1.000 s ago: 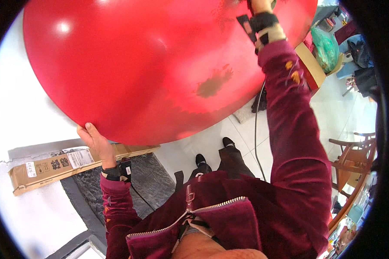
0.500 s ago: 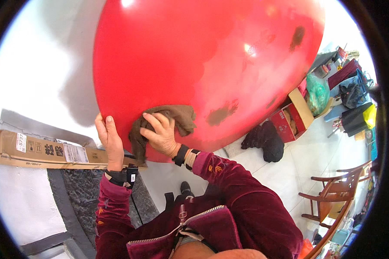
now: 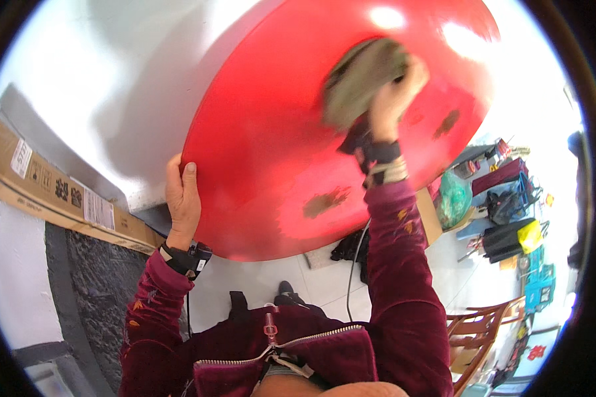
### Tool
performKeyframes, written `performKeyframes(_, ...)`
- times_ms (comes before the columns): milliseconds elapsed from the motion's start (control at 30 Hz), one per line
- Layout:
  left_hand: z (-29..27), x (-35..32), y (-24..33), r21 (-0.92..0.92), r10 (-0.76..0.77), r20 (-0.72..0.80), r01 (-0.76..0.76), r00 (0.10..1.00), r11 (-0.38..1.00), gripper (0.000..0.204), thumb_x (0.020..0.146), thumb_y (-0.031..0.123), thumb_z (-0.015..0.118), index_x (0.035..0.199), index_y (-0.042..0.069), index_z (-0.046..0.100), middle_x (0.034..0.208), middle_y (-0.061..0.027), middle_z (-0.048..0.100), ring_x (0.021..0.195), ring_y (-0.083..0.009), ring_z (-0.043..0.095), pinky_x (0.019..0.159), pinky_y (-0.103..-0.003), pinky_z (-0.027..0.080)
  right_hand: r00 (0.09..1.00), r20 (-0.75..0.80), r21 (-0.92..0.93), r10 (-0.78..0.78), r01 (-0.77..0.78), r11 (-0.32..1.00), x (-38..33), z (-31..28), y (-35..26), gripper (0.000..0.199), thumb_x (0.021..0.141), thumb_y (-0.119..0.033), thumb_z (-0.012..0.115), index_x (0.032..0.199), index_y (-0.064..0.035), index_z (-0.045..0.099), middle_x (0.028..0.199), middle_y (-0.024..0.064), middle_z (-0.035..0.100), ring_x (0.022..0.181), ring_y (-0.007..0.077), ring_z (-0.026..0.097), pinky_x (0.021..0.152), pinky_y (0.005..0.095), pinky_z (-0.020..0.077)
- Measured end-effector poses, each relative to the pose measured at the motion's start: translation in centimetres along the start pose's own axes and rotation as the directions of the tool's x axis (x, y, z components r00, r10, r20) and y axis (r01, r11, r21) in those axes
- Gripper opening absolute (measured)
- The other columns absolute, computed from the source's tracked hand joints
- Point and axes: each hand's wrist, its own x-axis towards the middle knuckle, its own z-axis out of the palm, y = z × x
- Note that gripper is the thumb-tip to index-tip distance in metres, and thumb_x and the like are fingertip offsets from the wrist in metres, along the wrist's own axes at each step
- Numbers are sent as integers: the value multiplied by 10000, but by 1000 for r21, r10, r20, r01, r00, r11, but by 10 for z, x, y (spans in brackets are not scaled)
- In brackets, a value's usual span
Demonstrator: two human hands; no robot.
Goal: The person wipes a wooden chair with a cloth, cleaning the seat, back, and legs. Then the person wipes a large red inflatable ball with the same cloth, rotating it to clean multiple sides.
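A large round red tabletop (image 3: pixel 258 159) leans in front of me, with dark scuffed patches (image 3: pixel 326 202) on its glossy face. My left hand (image 3: pixel 183 204) grips its left edge, the thumb on the near side and the other fingers partly hidden. Out over the upper middle of the surface, my right hand (image 3: pixel 397 96) clasps a brown-green cloth (image 3: pixel 357 89) against the red face. Motion blurs that hand and the cloth. A dark band and strap circle each wrist.
A long cardboard box (image 3: pixel 66 195) lies along the wall at left. Beyond the tabletop's right side are a green plastic bag (image 3: pixel 454 198), a dark cloth heap (image 3: pixel 352 251) and assorted clutter. A wooden chair (image 3: pixel 477 341) stands at lower right.
My right hand has swept the cloth from the lower left of the tabletop to its upper middle, the arm now stretched out. My left hand stays at the edge. The view has shifted.
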Motion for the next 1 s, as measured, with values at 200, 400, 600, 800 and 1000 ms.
performKeyframes(200,2,1,-5,-3,44,-14,-44,999,999,244,1015,203,466,1187,38,517,1020,-47,589,941,-137,519,874,-287,424,995,-14,-186,95,-96,978,36,22,-13,447,716,1,630,1153,-35,546,1283,201,477,1178,418,438,973,471,384)
performKeyframes(400,0,0,3,28,-42,-3,42,999,999,266,1020,228,449,1194,38,513,1027,-76,594,938,-158,531,866,-296,428,970,222,150,-99,67,986,-65,23,-141,306,621,-54,637,923,-92,610,1237,142,533,1169,349,474,957,487,364)
performKeyframes(600,-5,6,5,-11,90,53,-90,994,996,284,1017,237,446,1194,26,517,1027,-83,589,943,-156,526,873,-292,421,824,543,505,-162,-166,847,-129,-25,-202,259,636,-61,658,888,-103,615,1172,87,578,1074,308,514,930,409,405)
performKeyframes(800,-13,-1,-4,54,17,78,-21,997,998,279,1010,223,456,1197,29,527,1056,-54,585,961,-136,513,888,-287,414,317,901,433,295,-679,-593,-106,-74,-159,318,980,-290,482,1179,-56,567,1203,84,593,1092,278,560,1004,422,421)
performKeyframes(1000,-12,9,-2,32,-53,106,49,993,998,289,995,207,485,1226,39,531,1099,-65,588,1009,-157,521,896,-306,428,389,780,626,490,-453,-636,-94,-110,-126,383,985,-333,470,1226,-49,560,1237,108,586,1156,266,534,1031,435,412)
